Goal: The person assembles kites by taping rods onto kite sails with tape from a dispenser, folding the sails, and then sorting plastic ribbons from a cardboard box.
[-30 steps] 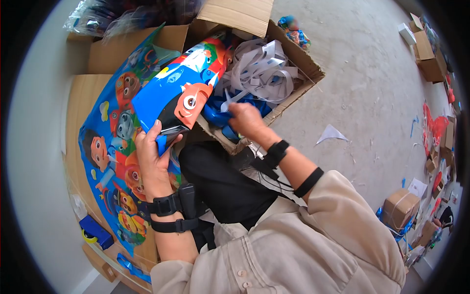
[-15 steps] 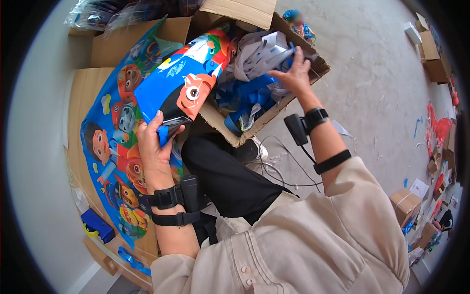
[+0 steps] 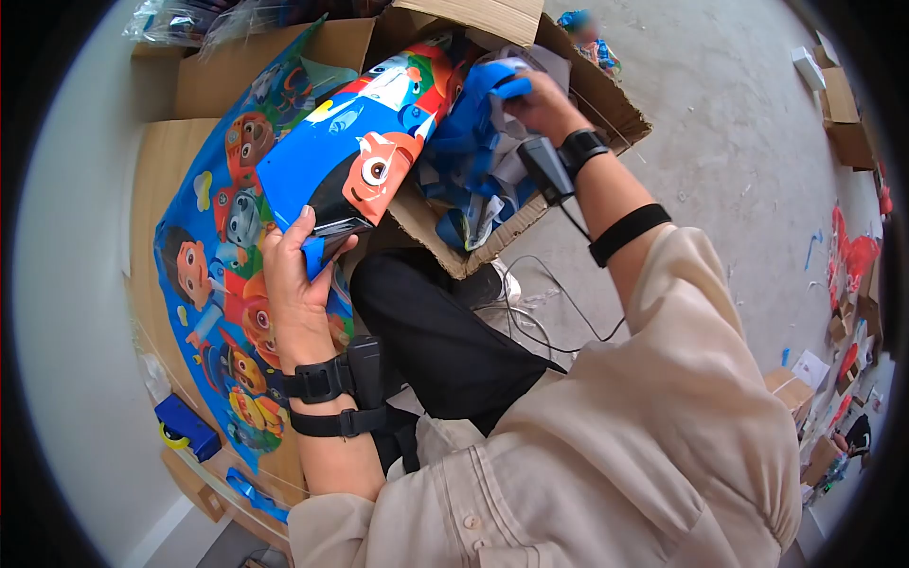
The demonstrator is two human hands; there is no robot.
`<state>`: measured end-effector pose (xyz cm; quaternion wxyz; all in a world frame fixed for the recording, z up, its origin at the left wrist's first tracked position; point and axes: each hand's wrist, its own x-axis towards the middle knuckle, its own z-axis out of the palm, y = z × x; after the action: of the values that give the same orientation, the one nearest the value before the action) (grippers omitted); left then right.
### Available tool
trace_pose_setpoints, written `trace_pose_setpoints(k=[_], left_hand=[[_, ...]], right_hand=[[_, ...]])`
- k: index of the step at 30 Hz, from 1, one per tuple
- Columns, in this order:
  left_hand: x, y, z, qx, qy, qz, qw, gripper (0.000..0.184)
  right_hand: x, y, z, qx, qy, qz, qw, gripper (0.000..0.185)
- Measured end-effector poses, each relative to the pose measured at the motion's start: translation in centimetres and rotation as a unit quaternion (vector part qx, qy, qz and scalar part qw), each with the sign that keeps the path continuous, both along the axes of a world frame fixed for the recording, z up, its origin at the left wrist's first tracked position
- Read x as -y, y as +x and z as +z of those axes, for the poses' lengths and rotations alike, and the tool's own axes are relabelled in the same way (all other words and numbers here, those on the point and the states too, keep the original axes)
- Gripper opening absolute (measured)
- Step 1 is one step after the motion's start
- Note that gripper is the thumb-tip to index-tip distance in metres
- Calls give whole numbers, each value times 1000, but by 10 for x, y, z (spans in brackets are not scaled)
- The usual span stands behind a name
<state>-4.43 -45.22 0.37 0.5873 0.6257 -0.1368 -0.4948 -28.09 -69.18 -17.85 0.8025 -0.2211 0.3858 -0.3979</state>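
My left hand (image 3: 298,270) is closed on the near end of a glossy printed plastic sheet (image 3: 312,175) with cartoon faces, pinching its dark folded edge. The sheet's folded part leans across the side of an open cardboard box (image 3: 431,241). A wider spread of the same print (image 3: 189,275) hangs over a light wooden board. Over the box, my right hand (image 3: 547,102) is closed on blue plastic strips (image 3: 483,90), lifted above the other scraps. White strips (image 3: 544,66) lie behind them, partly hidden by the hand.
A blue tape dispenser (image 3: 189,426) sits at the lower left, near a blue scrap (image 3: 256,497). A black cable (image 3: 578,308) loops on the grey floor. Cardboard boxes (image 3: 845,114) and red plastic (image 3: 852,257) line the right side. Clear plastic wrap (image 3: 170,24) lies at the upper left.
My right hand has moved left and up over the box and closed on blue strips, which are now raised over the white ones. My left hand keeps its hold on the sheet.
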Motion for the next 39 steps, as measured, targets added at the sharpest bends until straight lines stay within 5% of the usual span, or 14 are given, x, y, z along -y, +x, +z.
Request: trace_pose_setpoints(k=[3, 13, 25, 27, 28, 31, 32, 36, 39], left_hand=[[1, 0, 1, -1, -1, -1, 1000, 17], [2, -3, -1, 19, 1, 25, 1000, 21], [1, -1, -4, 15, -3, 14, 1000, 22], [1, 0, -4, 15, -3, 14, 1000, 22], [1, -1, -4, 14, -3, 14, 1000, 22], [3, -7, -2, 16, -5, 26, 1000, 22], [2, -6, -4, 16, -2, 23, 1000, 22], [2, -7, -2, 25, 4, 26, 999, 22], [3, -7, -1, 35, 8, 30, 999, 23]], right_hand=[[7, -17, 35, 63, -21, -61, 996, 10], [25, -100, 32, -40, -32, -79, 996, 12], [-21, -109, 31, -279, 10, -105, 954, 14], [-19, -107, 11, -405, -66, -52, 910, 13], [-26, -90, 8, -349, -78, -106, 928, 14], [-51, -35, 11, -555, -243, 24, 795, 13], [-67, -10, 12, -516, -256, 75, 814, 12], [-136, 79, 4, -504, -460, 404, 610, 17], [-175, 102, 14, -503, -507, 362, 599, 15]])
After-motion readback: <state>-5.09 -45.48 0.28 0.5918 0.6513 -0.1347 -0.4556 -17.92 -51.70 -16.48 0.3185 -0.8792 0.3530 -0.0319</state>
